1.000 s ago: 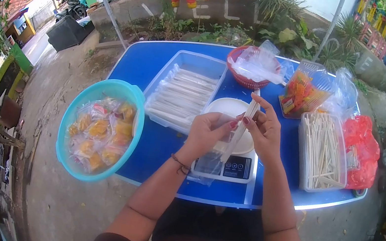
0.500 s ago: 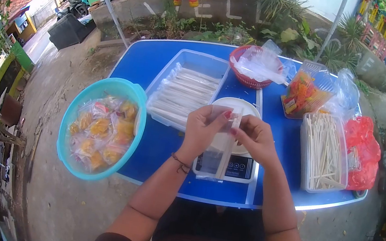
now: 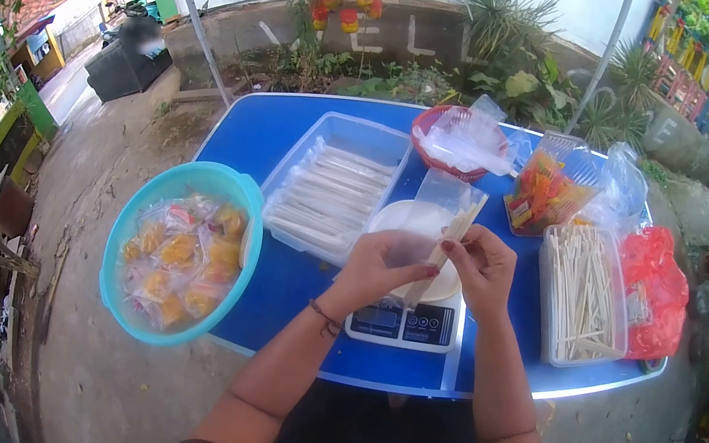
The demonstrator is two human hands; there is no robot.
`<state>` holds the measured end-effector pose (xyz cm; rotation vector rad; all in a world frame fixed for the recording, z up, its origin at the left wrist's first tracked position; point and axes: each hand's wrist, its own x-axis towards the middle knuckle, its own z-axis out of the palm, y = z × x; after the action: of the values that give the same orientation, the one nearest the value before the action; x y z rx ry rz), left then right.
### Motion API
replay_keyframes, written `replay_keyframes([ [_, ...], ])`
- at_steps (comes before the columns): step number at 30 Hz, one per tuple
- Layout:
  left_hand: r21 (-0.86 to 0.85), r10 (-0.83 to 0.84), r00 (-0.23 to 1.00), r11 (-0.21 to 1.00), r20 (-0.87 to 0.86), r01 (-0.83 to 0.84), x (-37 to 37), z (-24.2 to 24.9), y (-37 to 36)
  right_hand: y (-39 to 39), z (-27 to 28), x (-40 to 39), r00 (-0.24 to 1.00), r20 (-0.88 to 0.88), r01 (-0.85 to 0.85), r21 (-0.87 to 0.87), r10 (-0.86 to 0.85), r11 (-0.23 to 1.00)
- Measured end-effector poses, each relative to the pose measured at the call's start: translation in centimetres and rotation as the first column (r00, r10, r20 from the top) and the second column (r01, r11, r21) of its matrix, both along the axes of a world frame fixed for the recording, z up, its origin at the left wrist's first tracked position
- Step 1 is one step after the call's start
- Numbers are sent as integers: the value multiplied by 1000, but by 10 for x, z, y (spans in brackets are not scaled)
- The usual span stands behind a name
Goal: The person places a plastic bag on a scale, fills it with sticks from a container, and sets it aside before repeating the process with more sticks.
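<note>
My left hand is closed around a clear plastic sleeve with pale wooden sticks in it. My right hand pinches the same packet from the other side, thumb and fingertips pressed together. The packet tilts up to the right above a white round plate. Under the plate is a kitchen scale with a dark display panel. My palms and fingers hide part of the packet.
A clear tub holds several wrapped stick packets. A turquoise basin contains bagged yellow food. To the right are a container of loose sticks, a red plastic bag and a colourful packet. A red basket stands behind.
The packet has turned from hanging down toward me to pointing up and right. My hands have moved slightly apart, and the camera view has shifted a little.
</note>
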<state>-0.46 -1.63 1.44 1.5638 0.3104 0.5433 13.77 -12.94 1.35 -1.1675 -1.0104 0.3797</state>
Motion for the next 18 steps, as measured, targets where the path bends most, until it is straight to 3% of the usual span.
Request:
replay_keyframes([
  [2, -22, 3, 1000, 1000, 7, -3, 0, -4, -1, -1, -3, 6, 991, 127, 40, 27, -43, 999],
  [8, -35, -24, 1000, 999, -2, 24, -1, -3, 0, 2, 11, -9, 985, 48, 148, 230, -163, 962],
  [11, -1, -41, 999, 999, -11, 41, -1, -6, -1, -1, 14, -8, 987, 44, 140, 241, -155, 960],
  [14, 26, -37, 999, 999, -24, 38, 2, -10, -1, -4, 6, 4, 966, 181, 154, 177, -186, 972],
  [18, 27, -29, 999, 999, -35, 30, 1, -5, -2, -3, 10, -1, 964, 153, 189, 191, -219, 963],
])
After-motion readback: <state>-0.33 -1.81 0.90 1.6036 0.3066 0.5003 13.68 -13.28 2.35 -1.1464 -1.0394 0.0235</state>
